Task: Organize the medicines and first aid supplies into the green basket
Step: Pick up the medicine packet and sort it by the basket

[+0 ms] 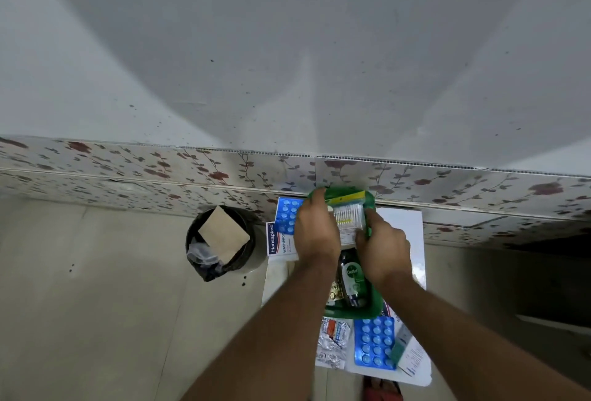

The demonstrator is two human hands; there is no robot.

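**A:** How far along would you say this is? Maybe a third?

**B:** About that, just judging from what's lying around. The green basket (372,304) sits on a small white table (406,224) and already has a dark green bottle (351,276) lying in it, plus something gold beside the bottle that I can't make out. Both hands are at the far end of the basket around a clear pack of cotton swabs (348,220). The left hand (315,229) is curled over the pack's left side and the right hand (382,248) pinches its near right corner, so both are gripping it, and it looks like it's being settled in.

**A:** What's still out?

**B:** A blue pill strip (287,213) and a plaster box (279,240) left of the basket, then on the near side a silver foil strip (332,344), another blue pill strip (374,343) and a white and green carton (411,354).

**A:** Room to work?

**B:** Tight. The basket takes up most of the tabletop, the far end is right at the floral wall panel (160,170), and the near items sit close to the table edge. A bin (220,240) stands on the floor just left.
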